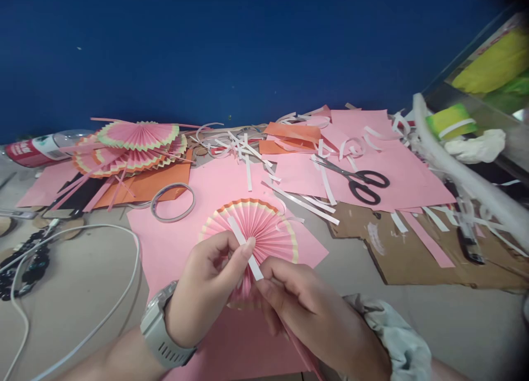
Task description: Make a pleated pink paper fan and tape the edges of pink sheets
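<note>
A round pleated fan (273, 229) of pink paper with a cream and orange edge lies in front of me on pink sheets. Across its middle runs a narrow white strip (237, 230), slanting down to the right. My left hand (206, 284), a grey watch at its wrist, pinches the strip with the thumb on top. The strip's lower end is between the thumb and forefinger of my right hand (306, 304). From beneath that hand a folded pink paper strip (303, 350) sticks out toward me; what grips it is hidden.
Black-handled scissors (361, 183) lie on pink paper (417, 174) at the right, among white offcuts. A tape roll (173, 203) rests left of the fan. Finished fans (136, 141) are stacked at the back left. A white cable (132, 271) loops at left; cardboard (405, 265) lies right.
</note>
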Tool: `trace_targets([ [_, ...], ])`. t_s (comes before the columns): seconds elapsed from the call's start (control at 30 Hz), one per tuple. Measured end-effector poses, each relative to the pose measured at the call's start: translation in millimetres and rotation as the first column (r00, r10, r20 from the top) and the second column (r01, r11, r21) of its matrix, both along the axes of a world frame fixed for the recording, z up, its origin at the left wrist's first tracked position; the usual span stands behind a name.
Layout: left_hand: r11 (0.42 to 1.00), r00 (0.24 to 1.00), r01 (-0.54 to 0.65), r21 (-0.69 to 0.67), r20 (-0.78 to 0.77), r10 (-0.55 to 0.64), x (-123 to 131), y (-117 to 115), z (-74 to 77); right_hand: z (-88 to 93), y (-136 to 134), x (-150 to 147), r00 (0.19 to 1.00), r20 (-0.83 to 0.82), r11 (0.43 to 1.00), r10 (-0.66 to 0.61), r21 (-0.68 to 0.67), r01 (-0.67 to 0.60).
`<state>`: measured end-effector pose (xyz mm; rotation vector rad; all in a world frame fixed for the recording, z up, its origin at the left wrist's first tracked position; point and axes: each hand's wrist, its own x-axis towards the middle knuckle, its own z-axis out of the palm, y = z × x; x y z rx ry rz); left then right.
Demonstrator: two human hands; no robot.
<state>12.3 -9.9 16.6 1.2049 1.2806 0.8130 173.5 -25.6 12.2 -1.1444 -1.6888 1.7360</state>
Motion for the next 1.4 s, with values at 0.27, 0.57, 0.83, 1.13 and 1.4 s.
trace_targets([
  [0.27, 1.0, 0.999, 0.021, -0.012, 0.027, -0.02, 1.6, -1.4, 0.2, 0.9, -1.7, -1.5, 1.0, 0.0, 0.999, -0.006, -0.034, 0.006],
  [0.57, 1.0, 0.997, -0.016, 0.001, 0.069, 0.016, 2.5, -4.7, 1.6, 3.5, 0.0, -1.2, 0.998, -0.066, 0.994, -0.014, -0.108, 0.007],
  [0.83, 0.997, 0.995, -0.072, -0.005, 0.063, 0.072, -0.4, -2.2, 0.1, 5.4, -1.9, -2.6, 0.997, 0.079, 0.999, 0.025, -0.035, -0.023],
  [1.13, 1.0, 0.999, -0.008, -0.02, 0.038, 0.008, 1.8, -3.3, 3.1, 4.3, 0.8, -1.4, 0.991, 0.132, 0.998, -0.031, 0.066, 0.022],
  [1.4, 0.999, 0.999, 0.037, -0.011, 0.039, -0.037, 3.0, -2.2, 2.2, 0.1, -0.7, -0.6, 0.99, 0.137, 1.0, -0.029, 0.008, 0.028],
])
